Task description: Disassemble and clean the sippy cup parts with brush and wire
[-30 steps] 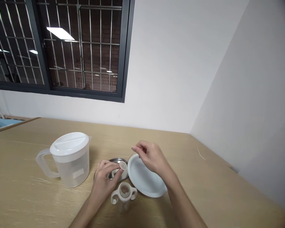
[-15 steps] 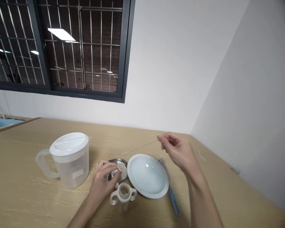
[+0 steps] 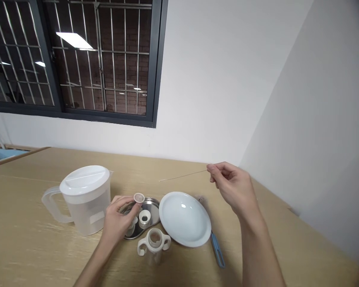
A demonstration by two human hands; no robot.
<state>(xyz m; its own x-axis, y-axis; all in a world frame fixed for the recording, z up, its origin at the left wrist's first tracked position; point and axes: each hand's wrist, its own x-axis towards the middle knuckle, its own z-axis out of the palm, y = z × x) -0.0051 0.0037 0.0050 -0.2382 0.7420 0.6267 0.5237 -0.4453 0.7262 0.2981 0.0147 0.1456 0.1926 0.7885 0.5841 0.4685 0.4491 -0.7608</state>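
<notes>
My left hand (image 3: 119, 215) pinches a small round whitish cap (image 3: 139, 197) between thumb and fingertips, above a metal tray (image 3: 152, 205). On that tray sit a white ring-shaped part (image 3: 144, 218) and a translucent piece partly hidden by my fingers. My right hand (image 3: 231, 185), raised beyond the white bowl (image 3: 185, 219), grips one end of a thin wire-like stick (image 3: 182, 175). Its paler free tip points left, apart from the cap. A clear cup with two white handles (image 3: 154, 247) stands uncovered in front of the tray.
A lidded translucent jug (image 3: 86, 199) stands left of my left hand. Right of the bowl lies a brush with a blue handle (image 3: 217, 249), its head partly behind the bowl. A wall and a barred window (image 3: 107, 59) rise behind the table.
My left hand has shifted left and up with the cap, uncovering more of the tray and the ring part. My right hand has moved slightly right and up with the stick.
</notes>
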